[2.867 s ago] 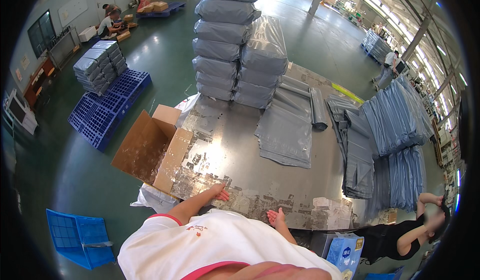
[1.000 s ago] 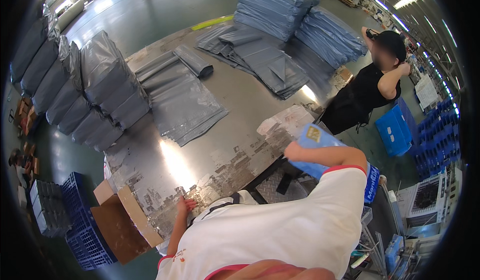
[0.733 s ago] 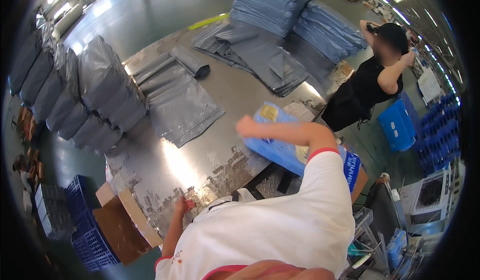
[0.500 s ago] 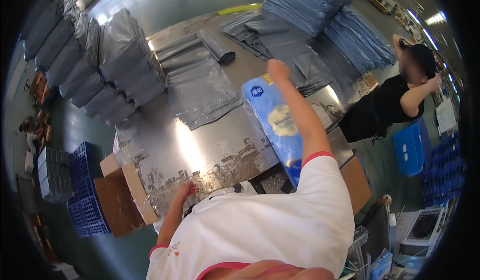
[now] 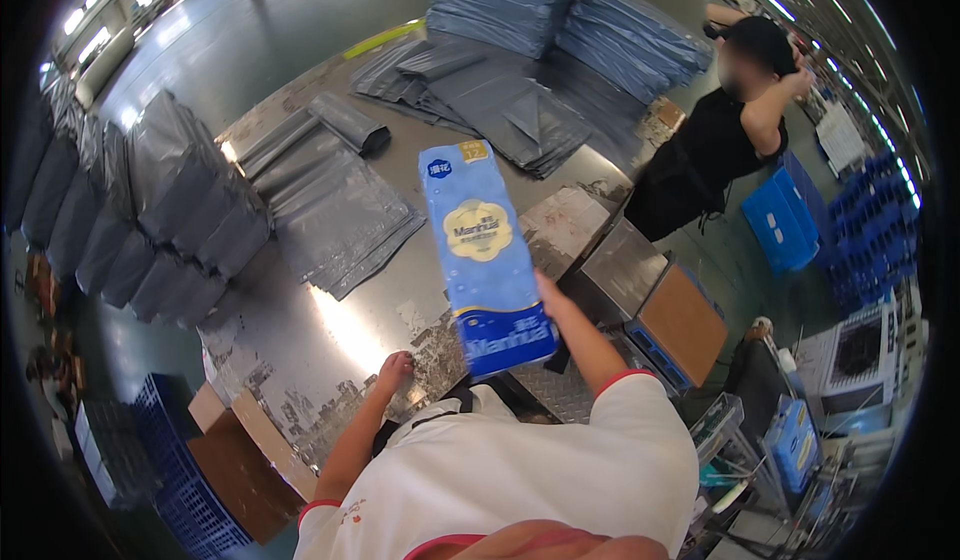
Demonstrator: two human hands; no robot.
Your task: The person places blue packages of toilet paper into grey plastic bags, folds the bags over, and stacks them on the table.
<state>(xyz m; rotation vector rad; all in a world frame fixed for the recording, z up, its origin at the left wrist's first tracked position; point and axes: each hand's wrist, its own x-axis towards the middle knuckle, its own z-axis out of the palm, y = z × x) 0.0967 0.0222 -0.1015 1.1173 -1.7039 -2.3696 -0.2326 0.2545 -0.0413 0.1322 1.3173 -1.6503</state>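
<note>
A long blue plastic-wrapped pack (image 5: pixel 500 295) with a pale flower-shaped label lies lengthwise at the table's front, its near end reaching past the edge. My right hand (image 5: pixel 548 295) grips the right side of this pack towards its near end; some of its fingers are hidden. To the left of the pack, my left hand (image 5: pixel 397 365) is low over the table's front edge, fingers curled in and nothing seen in them. Flat grey plastic bags (image 5: pixel 345 215) lie beyond, left of the pack. More grey bags (image 5: pixel 490 95) spread out behind it.
Bundled grey bags (image 5: pixel 175 175) stand in stacks at left, blue-grey bundles (image 5: pixel 505 5) at the back. An open cardboard box (image 5: pixel 245 470) and a blue crate (image 5: pixel 185 470) flank the worn metal table (image 5: pixel 300 370). A person in black (image 5: pixel 700 145) stands at right, arms raised.
My right hand has come back from the pack's far end to its right side near the front. The view has turned, and the whole pack now shows. My left hand stays low by the table edge.
</note>
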